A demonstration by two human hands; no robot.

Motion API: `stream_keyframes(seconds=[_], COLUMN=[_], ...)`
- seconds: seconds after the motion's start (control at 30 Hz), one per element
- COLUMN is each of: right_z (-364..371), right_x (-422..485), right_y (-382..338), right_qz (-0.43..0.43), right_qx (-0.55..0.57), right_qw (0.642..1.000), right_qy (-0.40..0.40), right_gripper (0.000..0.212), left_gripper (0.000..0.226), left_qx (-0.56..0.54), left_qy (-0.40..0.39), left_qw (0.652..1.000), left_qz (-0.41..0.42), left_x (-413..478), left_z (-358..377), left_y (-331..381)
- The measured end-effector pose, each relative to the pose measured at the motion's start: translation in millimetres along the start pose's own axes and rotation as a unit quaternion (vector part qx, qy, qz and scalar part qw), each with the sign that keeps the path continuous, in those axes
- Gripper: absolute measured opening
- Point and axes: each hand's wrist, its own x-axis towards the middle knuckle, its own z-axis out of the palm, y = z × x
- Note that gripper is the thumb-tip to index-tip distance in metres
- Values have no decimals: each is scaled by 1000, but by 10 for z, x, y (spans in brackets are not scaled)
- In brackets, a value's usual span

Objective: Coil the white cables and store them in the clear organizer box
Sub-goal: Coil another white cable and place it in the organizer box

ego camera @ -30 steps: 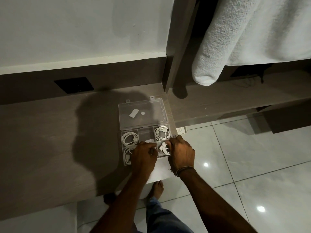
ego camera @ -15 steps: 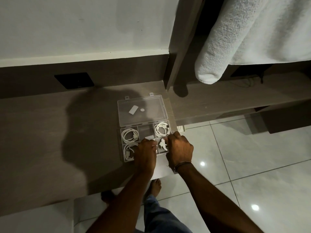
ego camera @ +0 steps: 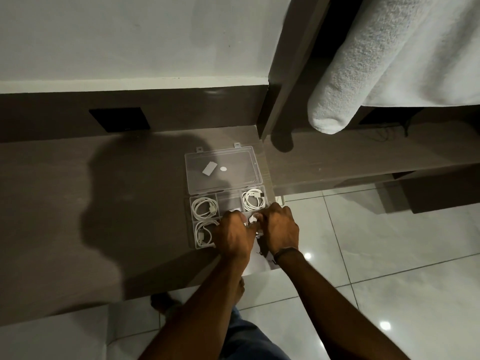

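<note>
Surface: brown wood-grain counter [ego camera: 78, 216] under a pale wall, with glossy floor tiles [ego camera: 389, 255] to the right of it.
Far left: black panel [ego camera: 119, 119] set in the counter's back strip; a large shadow falls across the top.
Organizer box [ego camera: 193, 229]: clear, sitting near the counter's front right corner, its lid [ego camera: 223, 167] folded open flat behind it, with a small white label and a round sticker on the lid.
Back-left compartment: one coiled white cable [ego camera: 204, 207].
Front-left compartment: a second coil [ego camera: 204, 233], partly under the left hand.
Back-right compartment: a third coil [ego camera: 254, 200].
Left hand [ego camera: 232, 236]: curled over the front middle of the box, fingers bent down; what they grip I cannot tell.
Between the hands: a bit of white cable [ego camera: 253, 219] shows, both sets of fingertips closed against it over the front-right compartment.
Right hand [ego camera: 281, 229]: curled narrow, pinching at that cable; dark band on the wrist.
Upper right: white towel [ego camera: 376, 61] hanging above a lower shelf.
</note>
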Motion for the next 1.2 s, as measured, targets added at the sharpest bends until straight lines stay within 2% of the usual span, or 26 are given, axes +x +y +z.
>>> stream_keyframes(seconds=[0.07, 0.13, 0.2, 0.3, 0.4, 0.53, 0.63, 0.8, 0.87, 1.03, 1.2], right_z=[-35, -68, -89, -93, -71, -91, -141, -144, -155, -160, -154], right_x=[-4, 21, 129, 258, 228, 220, 198, 90, 79, 133, 340], right_y=[48, 75, 75, 83, 25, -11, -51, -122, -153, -191, -248], right_qz=[-30, -42, 20, 172, 236, 233, 207, 161, 142, 129, 145], right_qx=[-27, -48, -25, 71, 154, 137, 150, 175, 173, 189, 211], right_qw=[999, 998, 999, 982, 959, 963, 967, 971, 975, 973, 967], right_qy=[-30, -22, -9, -12, 6, 6, -4, -17, -11, 0, -1], right_gripper=[31, 37, 30, 18, 8, 32, 26, 20, 18, 23, 30], left_gripper=[37, 37, 38, 38, 42, 42, 36, 24, 20, 13, 32], left_qx=[10, 20, 30, 49, 82, 68, 57, 164, 152, 27, 60], left_qy=[10, 9, 9, 14, 16, 14, 15, 37, 46, 56, -34], left_qw=[1000, 1000, 999, 999, 996, 996, 993, 973, 975, 990, 992], left_qz=[1, 1, 4, 12, 29, 62, 103, 157, 154, 127, 109], left_x=[11, 16, 11, 26, 27, 29, 44, 87, 114, 163, 259], left_z=[15, 33, 41, 62, 72, -16, -135, -272, -328, -391, -381], left_y=[9, 18, 38, 19, 12, 5, 25, 18, 4, -50, -129])
